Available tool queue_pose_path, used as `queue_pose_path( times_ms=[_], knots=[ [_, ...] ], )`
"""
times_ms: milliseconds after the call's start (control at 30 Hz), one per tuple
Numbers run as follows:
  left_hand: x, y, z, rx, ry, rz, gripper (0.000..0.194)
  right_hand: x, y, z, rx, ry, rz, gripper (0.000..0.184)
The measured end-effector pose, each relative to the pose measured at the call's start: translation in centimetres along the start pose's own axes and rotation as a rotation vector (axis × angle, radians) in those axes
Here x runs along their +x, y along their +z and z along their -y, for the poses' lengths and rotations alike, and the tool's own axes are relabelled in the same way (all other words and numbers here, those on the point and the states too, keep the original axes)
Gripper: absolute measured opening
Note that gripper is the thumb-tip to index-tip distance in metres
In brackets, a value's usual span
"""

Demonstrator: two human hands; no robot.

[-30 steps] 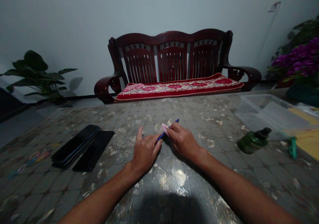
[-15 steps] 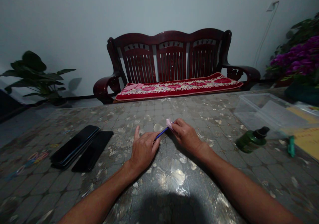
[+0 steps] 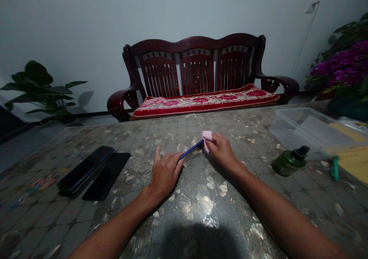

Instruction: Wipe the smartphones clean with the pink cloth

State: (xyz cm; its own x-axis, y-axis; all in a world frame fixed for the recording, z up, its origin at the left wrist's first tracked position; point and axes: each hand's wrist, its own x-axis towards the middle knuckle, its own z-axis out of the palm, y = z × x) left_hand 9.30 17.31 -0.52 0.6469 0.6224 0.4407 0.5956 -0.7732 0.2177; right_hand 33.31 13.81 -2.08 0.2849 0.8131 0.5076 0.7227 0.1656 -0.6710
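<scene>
A slim blue pencil-like stick [image 3: 191, 150] slants over the middle of the table, its far end up to the right. My left hand [image 3: 165, 171] pinches the near end between thumb and fingers, with one finger held apart. At the far end, my right hand [image 3: 220, 148] grips a small pink cloth [image 3: 207, 136], folded about the tip of the stick. The tip itself is hidden by the cloth and fingers, so I cannot tell what shape it has.
Dark phones [image 3: 86, 168] lie stacked at left, near colourful rubber-band-like loops [image 3: 43, 183]. To the right are a green pump bottle [image 3: 289, 162], a clear plastic box [image 3: 301, 136], a green clip-like item [image 3: 335, 168] and yellow paper [image 3: 356, 163]. A wooden bench [image 3: 198, 65] stands behind the patterned table [image 3: 138, 228].
My right hand has slid the pink cloth outward along the stick, up and to the right, baring more of the blue length. The left hand stays nearly in place.
</scene>
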Motion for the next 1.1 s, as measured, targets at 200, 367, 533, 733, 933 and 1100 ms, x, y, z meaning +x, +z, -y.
queue_pose_path(
  times_ms=[200, 367, 533, 733, 933, 1100],
  knots=[
    [0.0, 0.0, 0.1, -0.008, -0.012, 0.009, 0.027, 0.2, 0.4, -0.9, 0.418, 0.330, 0.202, 0.019],
    [0.0, -0.2, 0.5, -0.008, -0.015, 0.018, 0.026, -0.1, -0.1, -0.6, 0.445, 0.340, 0.236, 0.018],
    [0.3, -0.7, 0.6, 0.035, -0.006, -0.020, 0.022, 0.3, -1.4, 1.5, 0.160, -0.036, 0.065, 0.017],
    [0.4, -1.0, 0.2, 0.043, 0.026, -0.077, 0.020, 0.3, -2.8, 4.7, 0.033, -0.352, 0.048, 0.011],
    [0.4, -1.2, -0.1, 0.104, 0.109, -0.188, 0.023, -0.2, -3.3, 6.1, -0.071, -0.418, 0.080, 0.011],
    [0.5, -1.4, -0.6, 0.157, 0.188, -0.331, 0.028, -0.7, -3.7, 7.3, -0.122, -0.412, 0.134, 0.008]
  ],
)
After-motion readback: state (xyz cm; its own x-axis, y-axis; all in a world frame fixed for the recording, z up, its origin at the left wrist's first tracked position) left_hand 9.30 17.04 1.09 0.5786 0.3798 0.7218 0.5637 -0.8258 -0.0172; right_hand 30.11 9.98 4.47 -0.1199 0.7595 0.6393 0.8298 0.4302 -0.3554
